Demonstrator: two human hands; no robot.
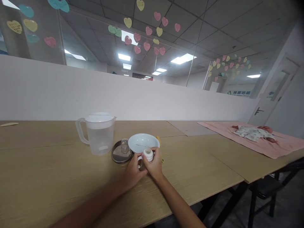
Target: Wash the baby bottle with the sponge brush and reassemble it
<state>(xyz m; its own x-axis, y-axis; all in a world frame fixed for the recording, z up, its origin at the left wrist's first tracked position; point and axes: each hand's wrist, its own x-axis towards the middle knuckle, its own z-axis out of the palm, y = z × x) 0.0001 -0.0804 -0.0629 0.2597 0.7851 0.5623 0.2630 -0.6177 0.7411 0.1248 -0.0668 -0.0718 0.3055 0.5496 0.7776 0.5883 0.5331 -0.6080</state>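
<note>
Both hands are closed around a baby bottle [148, 155] with a white collar, a clear teat and a side handle. My left hand [135, 171] grips it low on the left, by the handle. My right hand [155, 163] wraps the collar from the right. Most of the bottle's body is hidden by the fingers. Just behind it stands a white bowl [142, 136] with a thin stick-like thing inside. To the left, a round metal tray [116, 155] bears a clear dome-shaped cap [124, 146]. Something yellow [158, 139] shows partly behind the bowl.
A translucent lidded pitcher [101, 136] stands left of the tray on the wooden table [71, 183]. At the far right a baby-like figure [251, 133] in patterned white clothes lies on a pink cloth [275, 150]. A dark chair [266, 188] stands by the table's right edge.
</note>
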